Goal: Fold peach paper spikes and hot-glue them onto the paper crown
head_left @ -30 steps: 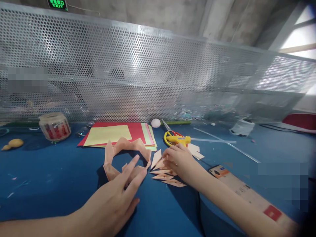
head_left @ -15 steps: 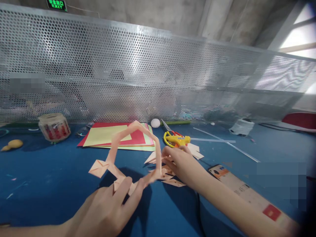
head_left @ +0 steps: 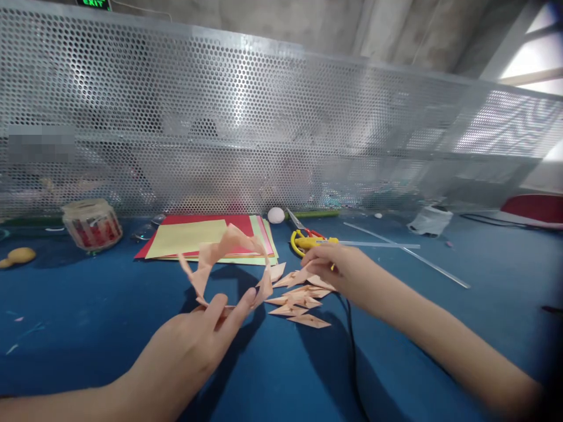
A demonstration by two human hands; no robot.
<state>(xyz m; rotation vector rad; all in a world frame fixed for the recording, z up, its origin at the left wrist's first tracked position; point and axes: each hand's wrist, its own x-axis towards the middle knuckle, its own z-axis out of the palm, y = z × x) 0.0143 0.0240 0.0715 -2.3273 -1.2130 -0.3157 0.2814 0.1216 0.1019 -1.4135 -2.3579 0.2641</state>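
My left hand point(head_left: 197, 337) is closed on a ring of folded peach paper point(head_left: 206, 264), pinching its near edge between the fingers and tilting it above the blue table. On the right, my right hand point(head_left: 336, 266) curls over the handle area of a yellow hot glue gun point(head_left: 303, 241). A bit of yellow shows between its fingers, and the rest of the handle is hidden. Just left of those fingertips lie several pointed, folded peach paper pieces point(head_left: 299, 302), overlapping on the table.
Coloured paper sheets point(head_left: 185, 240) are stacked behind the ring. Scissors point(head_left: 297, 221), a white ball point(head_left: 276, 215) and clear glue sticks point(head_left: 433, 268) lie further back. A glass jar point(head_left: 92, 225) stands left. A black cord point(head_left: 352, 351) runs toward me. Perforated metal panel point(head_left: 197, 129) borders the table.
The paper ring has tipped and lowered in my left hand. My right hand has shifted from over the paper pieces up and right onto the glue gun, uncovering more pieces.
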